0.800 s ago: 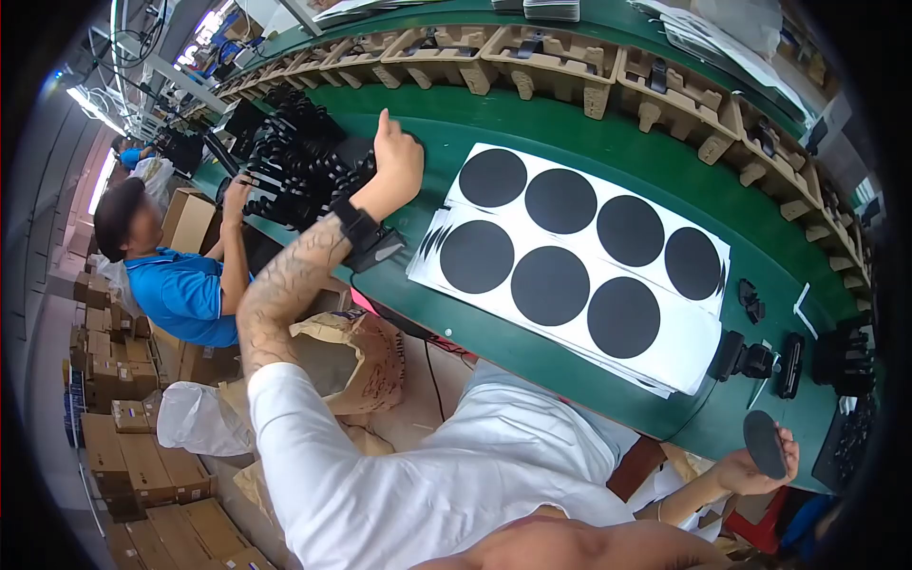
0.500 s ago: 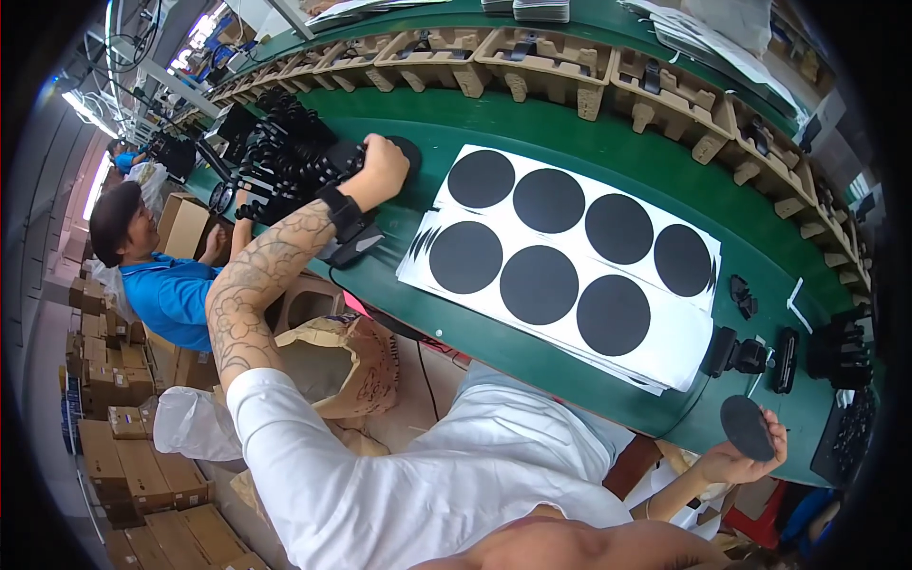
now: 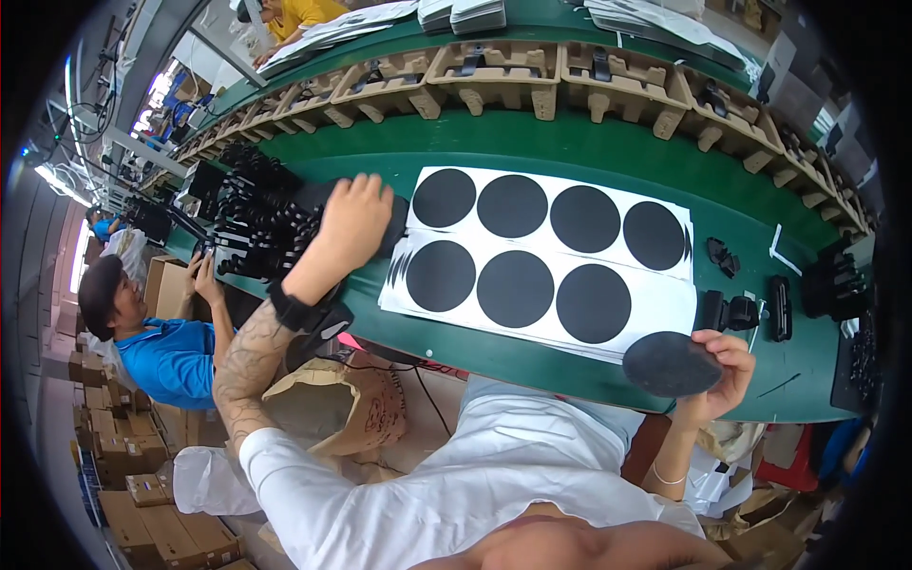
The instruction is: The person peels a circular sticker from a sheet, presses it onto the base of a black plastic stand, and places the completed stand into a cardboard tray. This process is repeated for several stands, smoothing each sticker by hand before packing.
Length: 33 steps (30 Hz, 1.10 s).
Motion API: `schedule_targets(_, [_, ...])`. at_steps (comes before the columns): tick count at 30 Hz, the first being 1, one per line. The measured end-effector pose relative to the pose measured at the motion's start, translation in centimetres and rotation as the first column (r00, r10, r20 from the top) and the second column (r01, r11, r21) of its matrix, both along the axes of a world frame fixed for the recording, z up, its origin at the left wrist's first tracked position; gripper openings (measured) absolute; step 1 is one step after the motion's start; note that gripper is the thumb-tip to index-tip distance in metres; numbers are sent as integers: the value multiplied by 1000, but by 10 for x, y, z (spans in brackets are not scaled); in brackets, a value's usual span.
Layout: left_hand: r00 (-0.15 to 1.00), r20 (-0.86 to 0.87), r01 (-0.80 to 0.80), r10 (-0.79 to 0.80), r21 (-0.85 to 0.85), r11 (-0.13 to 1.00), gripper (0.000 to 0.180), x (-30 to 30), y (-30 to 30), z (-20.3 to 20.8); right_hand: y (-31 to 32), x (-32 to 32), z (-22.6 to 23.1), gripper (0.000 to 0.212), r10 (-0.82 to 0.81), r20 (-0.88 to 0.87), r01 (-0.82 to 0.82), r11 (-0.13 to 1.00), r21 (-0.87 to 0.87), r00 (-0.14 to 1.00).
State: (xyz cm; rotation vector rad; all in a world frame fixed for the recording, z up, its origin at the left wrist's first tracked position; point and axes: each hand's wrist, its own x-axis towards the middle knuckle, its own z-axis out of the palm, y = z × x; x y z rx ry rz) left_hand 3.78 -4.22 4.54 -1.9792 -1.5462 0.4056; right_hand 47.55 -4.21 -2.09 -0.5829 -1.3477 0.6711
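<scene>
My right hand (image 3: 727,375) holds a round black disc (image 3: 671,365) by its edge, over the near right corner of the white sheets. My left hand (image 3: 353,223) is back-side up beside a dark round piece (image 3: 395,226), left of the sheets. Its fingers are stretched out and slightly apart, with no grip on anything showing. The stacked white sheets (image 3: 641,271) carry two rows of round black discs (image 3: 516,206), several in all. A heap of black parts (image 3: 261,214) stands left of my left hand and is partly hidden by it.
Brown moulded trays (image 3: 494,81) with black parts line the far side of the green table (image 3: 560,142). Small black parts (image 3: 730,310) lie at the right. A co-worker in blue (image 3: 176,356) sits at the left; a paper sack (image 3: 366,408) stands below the table edge.
My right hand has brought the disc up and left, from beyond the table's edge to the sheets' corner. My left hand has shifted slightly nearer and its fingers have straightened.
</scene>
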Motion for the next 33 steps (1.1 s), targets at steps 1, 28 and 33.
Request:
schedule_targets(1, [998, 57, -22, 25, -45, 999, 23, -10, -2, -17, -1, -3, 1, 29, 4, 11, -4, 1000, 0, 1000])
schedule_targets(28, [959, 179, -185, 218, -183, 965, 26, 21, -5, 53, -25, 9, 5, 22, 78, -52, -90, 951, -297, 996])
schedule_targets(33, [163, 983, -105, 89, -72, 992, 30, 110, -38, 60, -5, -4, 25, 24, 252, -135, -283, 906, -315, 958])
